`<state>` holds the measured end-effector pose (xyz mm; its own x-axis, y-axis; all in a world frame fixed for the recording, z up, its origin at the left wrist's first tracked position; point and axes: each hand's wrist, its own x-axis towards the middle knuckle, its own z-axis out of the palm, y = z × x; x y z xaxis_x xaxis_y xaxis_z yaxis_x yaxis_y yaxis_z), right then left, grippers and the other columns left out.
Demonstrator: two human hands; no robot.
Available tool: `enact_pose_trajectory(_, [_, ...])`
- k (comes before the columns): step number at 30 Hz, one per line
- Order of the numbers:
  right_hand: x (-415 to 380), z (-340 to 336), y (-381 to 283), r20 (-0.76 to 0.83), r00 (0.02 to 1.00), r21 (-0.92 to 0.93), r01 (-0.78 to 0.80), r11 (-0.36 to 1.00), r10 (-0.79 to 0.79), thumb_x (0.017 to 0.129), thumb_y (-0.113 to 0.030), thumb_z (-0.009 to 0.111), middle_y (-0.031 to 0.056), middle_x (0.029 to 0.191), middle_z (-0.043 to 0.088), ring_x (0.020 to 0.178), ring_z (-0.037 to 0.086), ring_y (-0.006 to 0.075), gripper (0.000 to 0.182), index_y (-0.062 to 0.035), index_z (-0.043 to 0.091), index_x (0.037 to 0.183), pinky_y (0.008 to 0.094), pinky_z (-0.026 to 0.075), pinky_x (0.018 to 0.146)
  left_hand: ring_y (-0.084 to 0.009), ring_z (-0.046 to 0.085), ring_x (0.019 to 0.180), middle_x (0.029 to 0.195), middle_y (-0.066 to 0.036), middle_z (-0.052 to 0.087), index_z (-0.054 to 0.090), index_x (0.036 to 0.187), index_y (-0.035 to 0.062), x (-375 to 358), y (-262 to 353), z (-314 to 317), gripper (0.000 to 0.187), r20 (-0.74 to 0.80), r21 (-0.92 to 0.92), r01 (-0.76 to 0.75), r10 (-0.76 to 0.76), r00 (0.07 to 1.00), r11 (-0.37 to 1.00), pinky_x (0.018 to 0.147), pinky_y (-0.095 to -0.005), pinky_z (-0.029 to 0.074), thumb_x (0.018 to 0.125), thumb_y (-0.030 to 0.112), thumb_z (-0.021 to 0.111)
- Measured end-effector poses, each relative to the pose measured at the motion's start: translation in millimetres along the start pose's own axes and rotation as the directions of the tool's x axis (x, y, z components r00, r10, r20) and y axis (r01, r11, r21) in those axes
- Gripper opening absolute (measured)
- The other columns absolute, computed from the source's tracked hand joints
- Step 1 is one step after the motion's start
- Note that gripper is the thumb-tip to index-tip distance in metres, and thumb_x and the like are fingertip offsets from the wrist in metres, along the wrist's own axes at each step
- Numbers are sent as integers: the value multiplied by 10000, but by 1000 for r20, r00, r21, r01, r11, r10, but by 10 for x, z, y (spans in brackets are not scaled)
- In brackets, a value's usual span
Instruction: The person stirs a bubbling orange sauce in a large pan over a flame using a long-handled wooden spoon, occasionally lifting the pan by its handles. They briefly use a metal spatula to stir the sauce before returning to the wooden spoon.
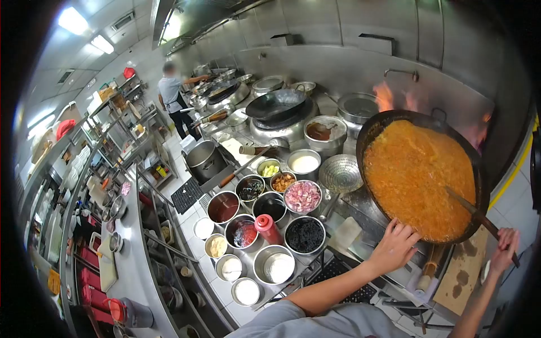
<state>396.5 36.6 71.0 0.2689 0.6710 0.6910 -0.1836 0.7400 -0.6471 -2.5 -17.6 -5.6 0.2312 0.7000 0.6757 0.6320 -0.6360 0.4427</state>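
Observation:
A large black wok [367, 188], full of bubbling orange sauce [420, 174], sits on the burner at the right. My left hand [396, 247] is at its near rim, fingers curled closed where the near ear handle would be; the grip itself is partly hidden. My right hand [505, 248] is closed around the handle of a long-handled cooking utensil [476, 213]. Its shaft crosses the wok's right rim, and its head is sunk in the sauce, so its shape cannot be told. Flames [386, 97] rise behind the wok's far edge.
Left of the wok are a perforated strainer [340, 173], a bowl of chopped pink meat [302, 197], several sauce pots and a red squeeze bottle [267, 229]. Another wok [276, 105] stands farther back. A co-worker [176, 98] stands at the far stoves. A steel counter [135, 253] runs along the left.

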Motion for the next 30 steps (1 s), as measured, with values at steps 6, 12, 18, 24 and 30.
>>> enact_pose_trajectory(6, [190,127,-855,-271,962,-153,-59,987,15,1106,-243,427,-4,600,328,553,312,132,428,-137,385,694,331,394,667,-328,532,1123,1067,-107,548,596,1223,94,45,14,-26,487,-15,-4,-17,17,1000,1000,1148,-570,331,780,149,790])
enact_pose_trajectory(12, [454,-42,-1717,-72,992,-65,-104,992,100,1070,-295,505,-27,519,351,453,328,116,423,-167,422,675,334,380,529,-319,536,1110,1058,-98,544,596,1204,97,44,0,-6,477,-9,3,-25,25,1000,1000,1148,-571,332,773,147,793])
enact_pose_trajectory(18, [467,-355,-1785,-118,984,143,-115,983,132,1081,-310,493,-42,503,315,434,288,95,454,-189,403,653,289,301,474,-321,546,1093,1056,-95,549,599,1195,104,54,-2,10,460,-9,34,-23,23,1000,999,1146,-577,333,777,144,789])
enact_pose_trajectory(24, [223,-666,-879,-133,985,186,-85,979,110,1101,-262,441,-24,560,306,507,277,114,431,-163,385,685,301,330,572,-328,541,1111,1067,-100,555,605,1191,113,57,28,3,461,18,74,-8,7,1000,997,1148,-584,327,769,133,789])
enact_pose_trajectory(30, [-111,-177,-64,-80,996,275,-18,961,41,1127,-202,363,-14,589,291,569,250,121,437,-150,340,694,309,329,659,-337,532,1121,1067,-104,549,601,1193,114,56,45,6,478,55,99,20,-26,998,995,1150,-589,319,754,126,792])
